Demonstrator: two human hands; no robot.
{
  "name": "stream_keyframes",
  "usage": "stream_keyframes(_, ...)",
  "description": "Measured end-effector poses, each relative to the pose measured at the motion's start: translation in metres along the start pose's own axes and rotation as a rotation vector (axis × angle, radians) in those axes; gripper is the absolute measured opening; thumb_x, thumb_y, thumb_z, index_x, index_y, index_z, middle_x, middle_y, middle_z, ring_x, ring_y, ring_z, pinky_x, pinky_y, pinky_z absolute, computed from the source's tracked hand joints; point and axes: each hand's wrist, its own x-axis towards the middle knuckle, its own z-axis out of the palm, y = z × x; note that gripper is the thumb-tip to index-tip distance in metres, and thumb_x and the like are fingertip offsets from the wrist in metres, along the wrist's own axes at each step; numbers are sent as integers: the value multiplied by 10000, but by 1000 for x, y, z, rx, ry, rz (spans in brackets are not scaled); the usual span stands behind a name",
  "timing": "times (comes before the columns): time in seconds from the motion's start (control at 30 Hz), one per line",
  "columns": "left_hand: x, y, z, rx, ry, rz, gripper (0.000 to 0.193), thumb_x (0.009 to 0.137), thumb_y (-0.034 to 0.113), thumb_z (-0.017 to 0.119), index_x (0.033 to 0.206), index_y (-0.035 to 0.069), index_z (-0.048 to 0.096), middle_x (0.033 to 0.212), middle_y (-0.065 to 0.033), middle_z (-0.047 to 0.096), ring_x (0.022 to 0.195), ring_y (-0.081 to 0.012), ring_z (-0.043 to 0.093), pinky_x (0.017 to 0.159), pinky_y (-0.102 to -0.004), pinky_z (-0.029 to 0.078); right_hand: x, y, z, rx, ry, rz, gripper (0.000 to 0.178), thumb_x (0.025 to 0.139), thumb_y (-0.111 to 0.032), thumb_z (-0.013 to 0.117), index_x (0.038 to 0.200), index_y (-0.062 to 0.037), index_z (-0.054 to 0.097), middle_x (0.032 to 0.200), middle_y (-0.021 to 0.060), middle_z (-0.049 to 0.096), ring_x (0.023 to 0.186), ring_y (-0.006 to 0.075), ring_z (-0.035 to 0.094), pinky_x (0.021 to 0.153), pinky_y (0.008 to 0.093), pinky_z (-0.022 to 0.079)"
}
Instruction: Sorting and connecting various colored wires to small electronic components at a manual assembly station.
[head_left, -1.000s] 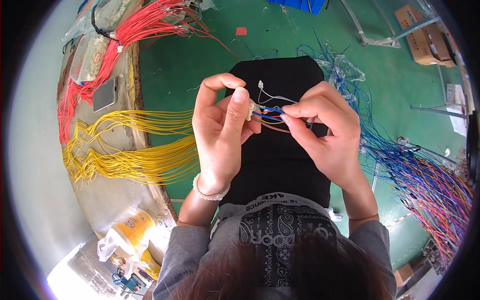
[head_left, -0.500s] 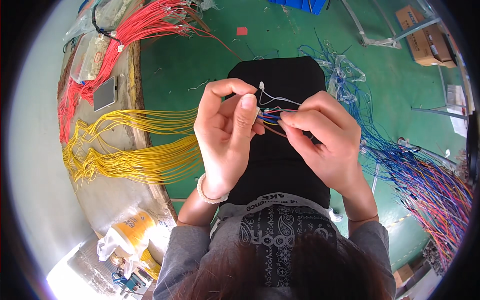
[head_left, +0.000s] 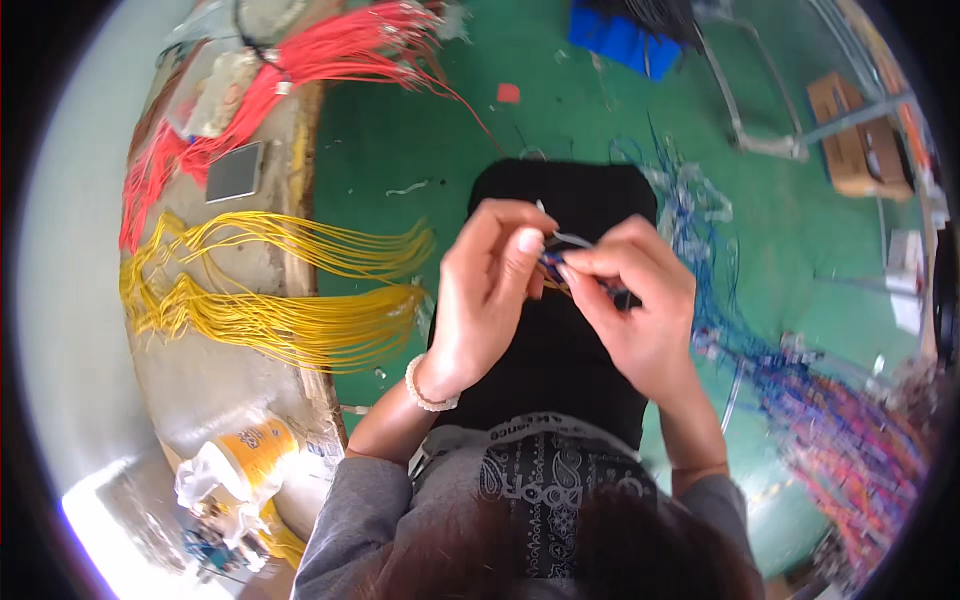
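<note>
Above my lap, my left hand (head_left: 485, 295) pinches one end of a small bundle of coloured wires (head_left: 552, 262) between thumb and forefinger. The fingertips cover whatever sits at that end. My right hand (head_left: 645, 300) closes thumb and forefinger on the same bundle a short way to the right. Dark blue and orange-brown strands show in the narrow gap between the hands. Above them a white wire (head_left: 573, 240) arches from one hand toward the other. The picture is slightly blurred, so the wire tips cannot be made out.
On the bench at left lie yellow wires (head_left: 290, 320), red wires (head_left: 350, 50), a phone-like slab (head_left: 235, 172) and a yellow-and-white tub (head_left: 250, 460). Blue and mixed wires (head_left: 840, 430) hang at right. Beyond are a blue bin (head_left: 625, 42), metal frame (head_left: 770, 145) and cardboard box (head_left: 860, 135).
The view has shifted. My hands have drawn closer together, leaving less wire showing between them. The white connector on the loose white wire no longer shows clearly.
</note>
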Motion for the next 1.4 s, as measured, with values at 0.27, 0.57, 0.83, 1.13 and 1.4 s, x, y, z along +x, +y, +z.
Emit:
stream_keyframes(0.27,4,-34,-63,-336,23,-261,137,928,147,570,927,11,567,763,-24,581,645,-70,543,546,-195,434,44,15,34,-46,-378,-53,139,763,21,694,886,9,631,785,89,567,651,176,566,568,268,452)
stream_keyframes(0.57,-12,-93,-74,-1051,271,-489,260,889,33,589,1128,-44,519,954,-94,603,863,-176,619,797,-253,520,232,-13,162,-110,-695,-323,172,828,-61,656,983,13,644,827,92,659,762,147,631,686,271,493)
stream_keyframes(0.83,-18,-128,-84,-1229,157,-527,236,864,20,619,1078,-57,556,947,-120,639,874,-216,653,835,-283,531,465,11,275,-228,-451,-593,187,837,-103,632,979,12,673,883,117,699,797,165,664,725,281,506)
stream_keyframes(1.13,4,-111,-111,-989,232,-605,196,863,34,629,1036,-45,580,890,-105,639,825,-176,651,746,-236,527,529,2,367,-584,-1348,-199,312,831,-91,515,1106,-10,636,1021,110,663,925,166,617,760,321,491)
stream_keyframes(1.4,12,-116,-115,-967,207,-612,180,871,36,620,1033,-34,583,903,-98,635,825,-162,645,757,-230,520,517,-2,365,-671,-1444,6,436,906,-312,353,1170,-75,606,1192,60,595,996,236,590,833,396,478)
